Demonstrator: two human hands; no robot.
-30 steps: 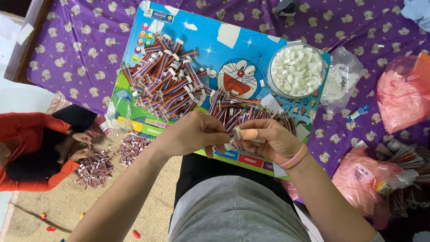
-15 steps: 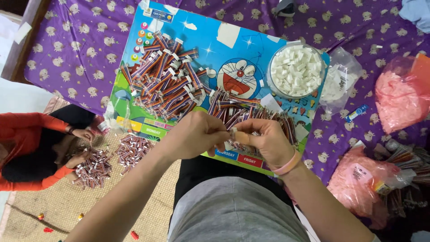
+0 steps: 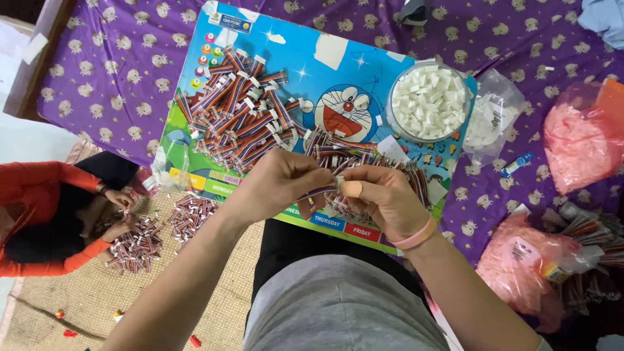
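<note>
My left hand (image 3: pixel 276 185) and my right hand (image 3: pixel 380 198) meet over the near edge of a blue cartoon board (image 3: pixel 338 71). Together they pinch one short bundle of coloured wires (image 3: pixel 318 192) with a small white plug (image 3: pixel 338 180) at its end. The right thumb presses against the plug. A pink band circles my right wrist. Behind the hands lies a loose heap of wire bundles (image 3: pixel 361 159). A larger pile of finished wire bundles (image 3: pixel 240 120) covers the board's left half. A clear round bowl of white plugs (image 3: pixel 429 101) stands at the board's right.
Another person in an orange sleeve (image 3: pixel 39 221) sits at the left on a woven mat, handling small wire piles (image 3: pixel 140 240). Pink plastic bags (image 3: pixel 578 146) and a clear bag (image 3: pixel 494 117) lie on the purple patterned cloth at right. More wire bundles (image 3: pixel 591 227) sit at far right.
My hands stay together over the board's near edge, fingers shifting slightly on the wire and plug. The other person's hands move a little over their piles.
</note>
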